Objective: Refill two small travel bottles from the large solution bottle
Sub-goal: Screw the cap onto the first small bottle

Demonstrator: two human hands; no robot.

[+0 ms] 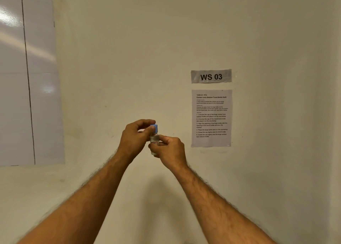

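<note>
A small clear travel bottle is held up in front of the wall at the middle of the view. My right hand grips its body from the right and below, fingers curled round it. My left hand pinches its blue cap from the left, thumb and fingers around the cap. Most of the bottle is hidden by my fingers. The large solution bottle and any other travel bottle are out of view.
A cream wall fills the view. On it hang a "WS 03" label and a printed task sheet to the right of my hands. A whiteboard with ruled columns is at the left.
</note>
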